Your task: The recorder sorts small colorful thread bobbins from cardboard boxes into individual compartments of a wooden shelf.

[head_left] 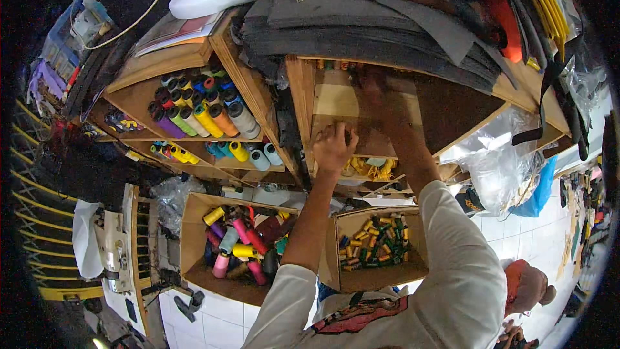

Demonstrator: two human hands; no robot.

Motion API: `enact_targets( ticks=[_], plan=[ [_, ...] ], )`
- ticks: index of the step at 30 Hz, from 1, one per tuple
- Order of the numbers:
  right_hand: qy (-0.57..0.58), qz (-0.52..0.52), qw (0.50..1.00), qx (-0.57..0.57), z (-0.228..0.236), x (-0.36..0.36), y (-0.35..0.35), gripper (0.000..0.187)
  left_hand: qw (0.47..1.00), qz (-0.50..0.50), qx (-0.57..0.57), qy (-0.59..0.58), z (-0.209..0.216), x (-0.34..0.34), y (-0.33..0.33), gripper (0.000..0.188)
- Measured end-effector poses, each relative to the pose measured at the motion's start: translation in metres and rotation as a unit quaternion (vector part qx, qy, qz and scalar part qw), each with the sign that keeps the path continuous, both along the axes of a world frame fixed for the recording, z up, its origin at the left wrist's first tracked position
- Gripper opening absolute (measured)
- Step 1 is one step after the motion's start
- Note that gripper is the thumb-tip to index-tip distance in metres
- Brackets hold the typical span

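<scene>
My left hand [334,147] is at the front of a wooden shelf compartment [336,100], its fingers curled in; whatever they may hold is hidden. My right hand [371,85] reaches deeper into the same compartment, dark and blurred, so its fingers do not show clearly. Near it, at the back, stand a few small thread spools [332,64]. Below my arms a cardboard box [328,265] holds many small yellow and green thread spools [378,242]. Left of it, another cardboard box [194,220] contains larger mixed-colour thread cones [242,249].
On the left shelves stand colourful thread cones [203,116]. Dark grey fabric sheets [361,26] are stacked above the compartment. Yellow material [371,168] lies on a lower shelf. Clear plastic bags [497,161] hang at right. A person in a red cap [526,284] is at lower right.
</scene>
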State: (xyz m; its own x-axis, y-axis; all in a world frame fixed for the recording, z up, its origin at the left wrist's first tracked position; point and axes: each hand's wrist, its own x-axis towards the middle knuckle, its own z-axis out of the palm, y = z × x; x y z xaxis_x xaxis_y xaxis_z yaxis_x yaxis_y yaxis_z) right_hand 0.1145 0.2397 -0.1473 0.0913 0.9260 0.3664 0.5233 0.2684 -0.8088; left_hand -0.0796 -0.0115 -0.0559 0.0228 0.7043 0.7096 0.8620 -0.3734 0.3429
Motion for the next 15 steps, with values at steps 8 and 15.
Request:
enact_targets(
  ticks=[8,15],
  plan=[
    [-0.053,-0.015,0.999,-0.001,0.006,-0.009,-0.008,0.044,0.999,-0.009,-0.045,0.006,0.001,-0.003,-0.001,0.023],
    [-0.098,-0.024,0.995,-0.011,0.011,-0.006,-0.014,0.045,1.000,-0.020,0.010,0.000,0.002,0.003,0.002,0.021]
  ],
)
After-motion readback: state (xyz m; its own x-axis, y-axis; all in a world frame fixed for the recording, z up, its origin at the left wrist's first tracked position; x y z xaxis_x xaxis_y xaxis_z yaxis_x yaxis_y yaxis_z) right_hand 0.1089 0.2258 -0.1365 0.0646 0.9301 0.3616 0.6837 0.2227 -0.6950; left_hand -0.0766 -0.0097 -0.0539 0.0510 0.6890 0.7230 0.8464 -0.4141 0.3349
